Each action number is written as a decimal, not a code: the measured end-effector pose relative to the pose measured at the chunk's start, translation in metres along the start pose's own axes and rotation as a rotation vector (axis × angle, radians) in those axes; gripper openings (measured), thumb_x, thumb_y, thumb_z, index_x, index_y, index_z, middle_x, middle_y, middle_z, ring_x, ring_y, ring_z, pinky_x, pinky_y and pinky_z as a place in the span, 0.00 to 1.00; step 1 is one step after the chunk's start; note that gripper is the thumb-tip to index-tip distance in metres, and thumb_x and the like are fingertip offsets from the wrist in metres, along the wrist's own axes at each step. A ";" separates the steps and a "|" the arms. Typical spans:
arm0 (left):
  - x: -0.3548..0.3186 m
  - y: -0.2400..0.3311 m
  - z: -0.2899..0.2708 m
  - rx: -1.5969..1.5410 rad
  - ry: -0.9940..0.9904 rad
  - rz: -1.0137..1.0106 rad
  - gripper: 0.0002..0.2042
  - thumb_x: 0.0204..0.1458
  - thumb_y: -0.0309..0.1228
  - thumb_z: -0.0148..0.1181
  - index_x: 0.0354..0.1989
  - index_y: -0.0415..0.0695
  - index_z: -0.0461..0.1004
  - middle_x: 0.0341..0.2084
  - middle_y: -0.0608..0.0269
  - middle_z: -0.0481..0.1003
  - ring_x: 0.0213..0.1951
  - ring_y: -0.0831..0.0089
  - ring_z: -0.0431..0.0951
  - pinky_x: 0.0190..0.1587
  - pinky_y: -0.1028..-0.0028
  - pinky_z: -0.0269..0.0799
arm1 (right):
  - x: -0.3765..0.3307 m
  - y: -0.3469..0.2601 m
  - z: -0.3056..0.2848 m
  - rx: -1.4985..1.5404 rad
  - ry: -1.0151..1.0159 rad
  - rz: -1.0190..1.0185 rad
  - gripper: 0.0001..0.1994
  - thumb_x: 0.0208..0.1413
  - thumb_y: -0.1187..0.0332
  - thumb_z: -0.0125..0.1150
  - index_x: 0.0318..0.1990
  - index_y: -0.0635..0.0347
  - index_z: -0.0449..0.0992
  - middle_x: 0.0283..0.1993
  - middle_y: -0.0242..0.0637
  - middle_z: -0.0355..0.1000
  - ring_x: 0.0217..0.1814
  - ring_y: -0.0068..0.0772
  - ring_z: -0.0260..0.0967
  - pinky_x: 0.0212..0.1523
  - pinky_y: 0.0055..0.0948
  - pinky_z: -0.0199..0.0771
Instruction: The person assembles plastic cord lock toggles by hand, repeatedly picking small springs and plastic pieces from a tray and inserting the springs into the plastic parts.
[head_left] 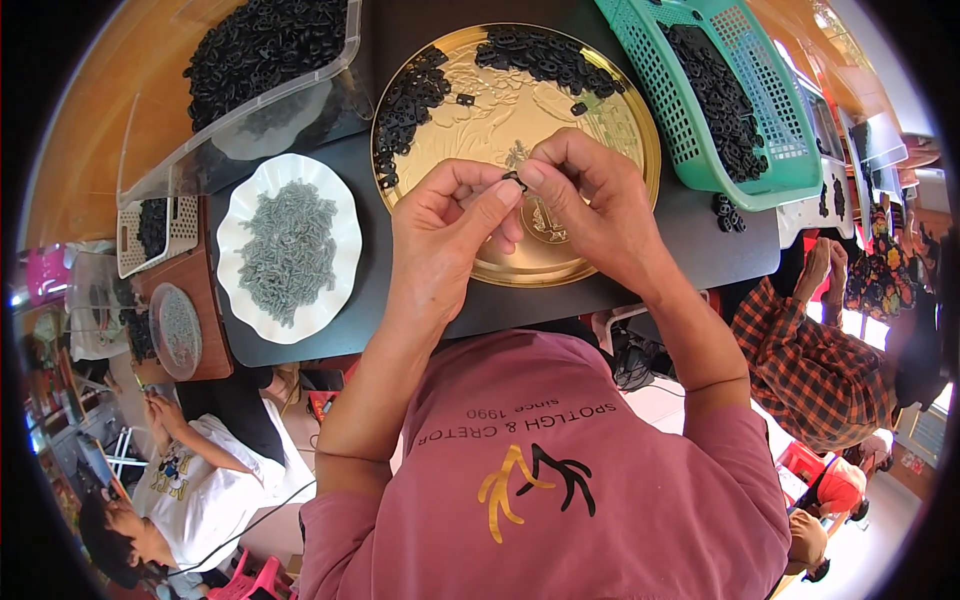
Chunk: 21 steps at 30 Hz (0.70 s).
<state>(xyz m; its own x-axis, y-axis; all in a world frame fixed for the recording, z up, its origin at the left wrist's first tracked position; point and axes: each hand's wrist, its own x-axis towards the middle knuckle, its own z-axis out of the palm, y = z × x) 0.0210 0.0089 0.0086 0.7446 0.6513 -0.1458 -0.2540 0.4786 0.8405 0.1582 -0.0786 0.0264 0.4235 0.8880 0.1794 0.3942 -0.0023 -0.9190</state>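
Above the near half of a round gold tray (pixel 480 272), my two hands meet at the fingertips. Between them is a small black plastic piece (pixel 514 179), mostly covered by the fingers. My left hand (pixel 445 225) pinches it from the left with thumb and forefinger. My right hand (pixel 592 200) grips it from the right, thumb on top. Black plastic pieces (pixel 545 62) lie heaped along the tray's far rim, with more at its left side. Left of my hands, a white scalloped plate (pixel 236 235) carries a pile of small grey-green screw-like pins (pixel 290 250).
A clear bin (pixel 250 118) of black pieces stands at the far left, a green basket (pixel 695 165) of them at the far right. Several loose black pieces (pixel 728 213) lie beside the basket. People sit at both sides: one in a white shirt (pixel 215 450), one in a checked shirt (pixel 815 365).
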 end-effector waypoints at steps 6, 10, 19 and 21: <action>0.004 -0.004 0.000 0.019 0.006 0.073 0.05 0.54 0.23 0.60 0.37 0.36 0.72 0.21 0.62 0.75 0.22 0.80 0.74 0.26 0.81 0.69 | -0.003 0.009 0.012 0.163 0.055 0.058 0.07 0.57 0.70 0.60 0.34 0.65 0.73 0.25 0.31 0.70 0.26 0.16 0.63 0.27 0.20 0.66; 0.011 -0.005 -0.006 0.018 -0.016 0.036 0.06 0.54 0.23 0.59 0.38 0.35 0.72 0.23 0.60 0.76 0.23 0.78 0.74 0.27 0.80 0.70 | 0.003 0.013 0.008 0.211 0.019 0.156 0.07 0.58 0.69 0.59 0.35 0.65 0.74 0.25 0.29 0.70 0.24 0.14 0.62 0.26 0.18 0.65; 0.011 0.004 -0.011 0.009 -0.047 -0.010 0.06 0.55 0.24 0.58 0.38 0.34 0.72 0.27 0.58 0.77 0.24 0.77 0.75 0.27 0.80 0.71 | 0.009 0.011 -0.014 -0.098 -0.032 -0.129 0.07 0.57 0.68 0.60 0.36 0.63 0.75 0.27 0.36 0.71 0.24 0.28 0.67 0.25 0.24 0.67; 0.009 0.004 -0.010 0.022 -0.055 -0.016 0.06 0.55 0.24 0.58 0.38 0.34 0.73 0.26 0.58 0.77 0.24 0.77 0.75 0.27 0.80 0.71 | 0.012 0.010 -0.016 -0.174 -0.049 -0.237 0.06 0.55 0.69 0.60 0.35 0.62 0.75 0.28 0.38 0.70 0.26 0.34 0.68 0.26 0.28 0.68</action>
<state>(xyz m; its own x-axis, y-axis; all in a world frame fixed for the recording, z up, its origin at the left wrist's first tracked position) 0.0208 0.0228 0.0050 0.7816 0.6099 -0.1312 -0.2282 0.4752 0.8498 0.1801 -0.0753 0.0250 0.2648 0.8941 0.3612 0.6131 0.1330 -0.7788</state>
